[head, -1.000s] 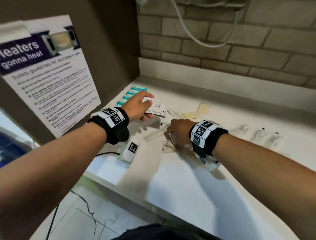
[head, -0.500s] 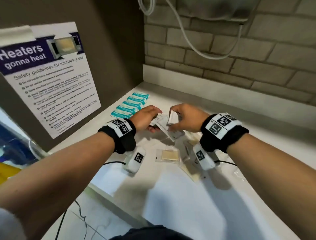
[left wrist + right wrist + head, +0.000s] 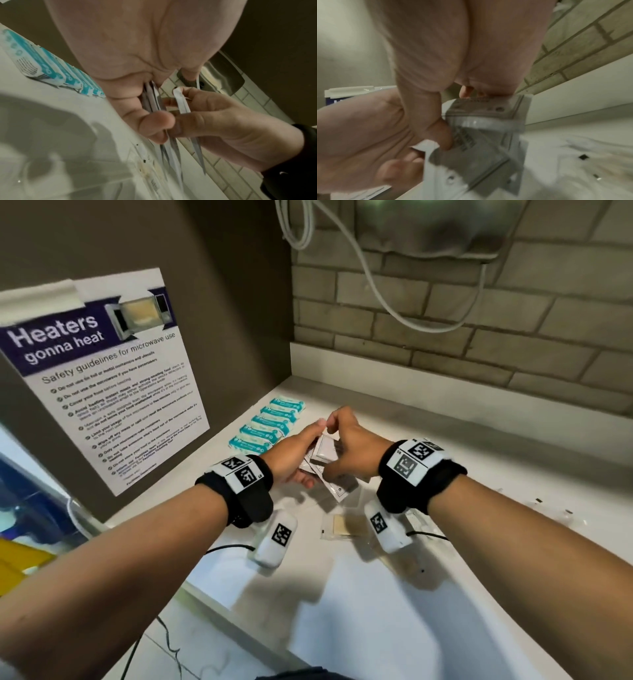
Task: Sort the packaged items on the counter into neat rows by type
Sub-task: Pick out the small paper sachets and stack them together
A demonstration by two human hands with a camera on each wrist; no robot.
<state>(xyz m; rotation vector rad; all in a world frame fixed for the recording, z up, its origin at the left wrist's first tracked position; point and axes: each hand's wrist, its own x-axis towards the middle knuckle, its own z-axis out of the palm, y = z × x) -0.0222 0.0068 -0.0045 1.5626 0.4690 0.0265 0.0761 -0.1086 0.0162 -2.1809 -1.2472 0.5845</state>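
left hand [image 3: 291, 451] | right hand [image 3: 352, 448] | both pinch white packets [image 3: 323, 453] | print blurred

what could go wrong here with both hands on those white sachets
The white sachets are fanned loosely between the left hand and right hand, so one may slip out onto the clear packets lying unsorted below. Setting them down could also nudge the neat teal packet row close beside the left hand.

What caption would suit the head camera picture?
Both hands, left hand and right hand, hold white packets above a counter beside teal packets.
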